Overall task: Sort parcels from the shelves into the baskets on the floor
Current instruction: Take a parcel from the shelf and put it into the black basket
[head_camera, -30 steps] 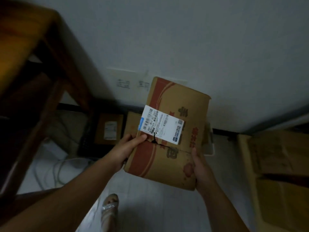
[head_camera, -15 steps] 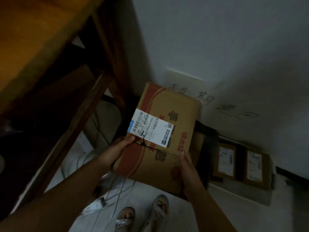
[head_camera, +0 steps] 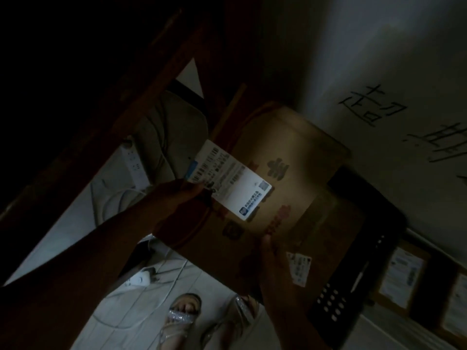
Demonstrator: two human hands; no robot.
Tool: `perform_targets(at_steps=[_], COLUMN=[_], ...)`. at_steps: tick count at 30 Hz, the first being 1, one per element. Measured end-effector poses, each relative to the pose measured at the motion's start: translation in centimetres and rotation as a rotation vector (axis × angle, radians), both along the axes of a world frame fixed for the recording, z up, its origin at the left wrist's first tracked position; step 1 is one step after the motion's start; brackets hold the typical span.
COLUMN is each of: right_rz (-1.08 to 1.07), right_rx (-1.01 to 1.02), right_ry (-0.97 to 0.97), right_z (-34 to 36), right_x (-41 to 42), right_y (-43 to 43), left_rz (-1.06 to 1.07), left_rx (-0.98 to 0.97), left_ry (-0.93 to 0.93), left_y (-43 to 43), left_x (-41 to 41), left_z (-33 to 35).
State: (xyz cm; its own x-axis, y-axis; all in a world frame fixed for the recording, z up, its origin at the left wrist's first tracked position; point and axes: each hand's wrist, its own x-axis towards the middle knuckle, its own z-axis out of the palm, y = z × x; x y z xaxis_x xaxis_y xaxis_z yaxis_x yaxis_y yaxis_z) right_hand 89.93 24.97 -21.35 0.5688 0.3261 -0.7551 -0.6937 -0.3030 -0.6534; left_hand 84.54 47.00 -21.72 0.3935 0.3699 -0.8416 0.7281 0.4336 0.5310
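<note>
I hold a brown cardboard parcel (head_camera: 285, 157) with red print and a white shipping label (head_camera: 232, 183) between both hands, low over the floor. My left hand (head_camera: 174, 198) grips its left edge, thumb by the label. My right hand (head_camera: 270, 258) grips the near right edge. Under the parcel stands a dark basket (head_camera: 336, 296) against the wall, with another labelled brown parcel (head_camera: 323, 253) lying in it. The scene is very dark.
A dark wooden shelf frame (head_camera: 141, 102) fills the left. White cables and a power strip (head_camera: 134, 162) lie on the tiled floor below it. Further labelled parcels (head_camera: 401, 276) sit in a container at the right by the wall with handwriting (head_camera: 361, 104). My sandalled feet (head_camera: 182, 314) are below.
The view swung left and tilted, and the picture got much darker. The parcel stayed in both hands and now hangs over the dark basket with the other parcel in it.
</note>
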Motion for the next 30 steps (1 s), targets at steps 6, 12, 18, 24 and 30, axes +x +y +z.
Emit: perform_targets(at_steps=[6, 12, 18, 24, 30], right_rz=[0.050, 0.052, 0.243, 0.303, 0.126], right_rx=[-0.018, -0.082, -0.156, -0.261, -0.252], right_ry=[0.123, 0.124, 0.089, 0.050, 0.050], right_z=[0.9, -1.4, -2.4, -0.9, 4.3], right_x=[0.3, 1.7, 3.0, 3.3, 3.4], right_y=[-0.4, 0.4, 0.6, -0.9, -3.6], left_rz=[0.082, 0.047, -0.111, -0.230, -0.188], left_rx=[-0.032, 0.013, 0.222, 0.556, 0.578], left_ry=[0.034, 0.075, 0.172, 0.301, 0.244], left_y=[0.0, -0.2, -1.4, -2.7, -4.8], left_x=[-0.3, 1.1, 1.8, 0.8, 0.8], left_z=[0.9, -1.6, -2.5, -0.8, 4.7])
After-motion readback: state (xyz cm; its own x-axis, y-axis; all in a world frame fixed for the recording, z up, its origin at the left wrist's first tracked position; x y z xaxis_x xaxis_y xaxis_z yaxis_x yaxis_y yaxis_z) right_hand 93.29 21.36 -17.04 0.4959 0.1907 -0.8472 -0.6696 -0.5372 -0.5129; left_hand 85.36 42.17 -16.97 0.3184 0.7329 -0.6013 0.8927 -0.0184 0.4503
